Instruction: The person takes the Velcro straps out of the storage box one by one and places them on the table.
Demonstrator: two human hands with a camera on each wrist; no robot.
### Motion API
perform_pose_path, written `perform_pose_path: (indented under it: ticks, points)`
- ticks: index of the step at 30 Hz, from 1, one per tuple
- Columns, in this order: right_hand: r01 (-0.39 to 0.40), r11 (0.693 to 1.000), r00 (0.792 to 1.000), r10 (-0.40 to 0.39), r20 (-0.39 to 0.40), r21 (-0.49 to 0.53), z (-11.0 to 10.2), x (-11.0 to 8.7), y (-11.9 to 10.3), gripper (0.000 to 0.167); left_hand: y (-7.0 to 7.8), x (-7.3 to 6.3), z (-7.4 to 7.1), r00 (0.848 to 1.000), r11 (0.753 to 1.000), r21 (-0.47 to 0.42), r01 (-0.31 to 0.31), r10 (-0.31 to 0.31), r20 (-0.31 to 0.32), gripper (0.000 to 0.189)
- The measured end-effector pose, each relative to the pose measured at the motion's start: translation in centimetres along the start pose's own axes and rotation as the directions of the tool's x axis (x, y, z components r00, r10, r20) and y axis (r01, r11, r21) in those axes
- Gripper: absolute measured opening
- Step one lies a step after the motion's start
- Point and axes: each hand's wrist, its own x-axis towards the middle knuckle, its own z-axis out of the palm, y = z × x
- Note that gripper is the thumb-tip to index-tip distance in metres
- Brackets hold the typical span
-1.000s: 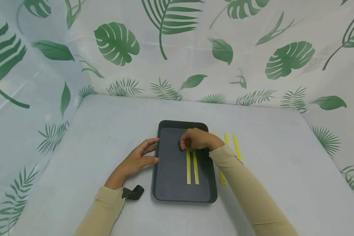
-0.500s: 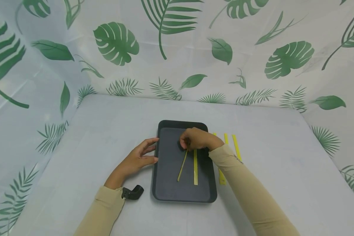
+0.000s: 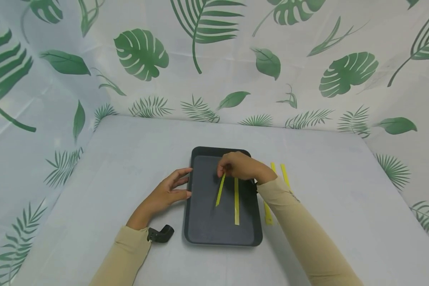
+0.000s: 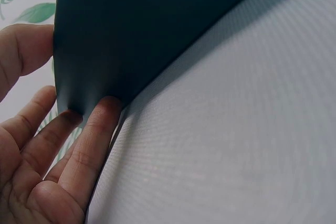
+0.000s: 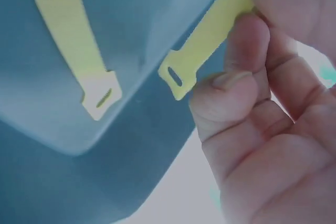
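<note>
My right hand (image 3: 242, 165) pinches a yellow hook-and-loop cable tie (image 3: 220, 190) over the dark grey tray (image 3: 211, 230). In the right wrist view, the slotted head of this cable tie (image 5: 210, 32) sticks out past the thumb and fingers. A second yellow cable tie (image 3: 236, 202) lies lengthwise in the tray, right of the held one, its far end covered by the right hand. Against the tray's left side rest the extended fingertips of my left hand (image 3: 166, 190); the left wrist view has those fingers (image 4: 89, 150) at the tray's outer wall (image 4: 121, 35).
Several more yellow cable ties (image 3: 284, 174) lie on the white tabletop (image 3: 329, 190) to the right of the tray, partly covered by the right sleeve (image 3: 300, 222). A leaf-patterned cloth (image 3: 221, 79) stands behind the table and along its sides.
The held cable tie lay flat, parallel to the other one, a second ago. Its near end has swung left and lifted, and the right hand has risen slightly. The left hand stays put.
</note>
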Motion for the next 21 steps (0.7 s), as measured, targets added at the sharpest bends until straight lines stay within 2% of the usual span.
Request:
perform_pose_path:
  ticks: [6, 12, 21]
  points:
    - [0.073, 0.997, 0.996, -0.071, -0.06, 0.037, -0.6, -0.9, -0.4, 0.012, 0.1, 0.0, 0.1, 1.0, 1.0, 0.006, -0.005, 0.005, 0.0, 0.074]
    - [0.077, 0.991, 0.992, -0.065, -0.105, 0.112, -1.0, -1.9, -1.0, 0.013, 0.1, 0.0, 0.1, 1.0, 1.0, 0.012, -0.01, 0.01, -0.003, 0.073]
    - [0.107, 0.936, 0.981, -0.044, -0.191, 0.334, -1.0, -3.4, -1.6, 0.008, 0.1, -0.1, 0.0, 1.0, 1.0, 0.005, -0.017, 0.017, -0.003, 0.073]
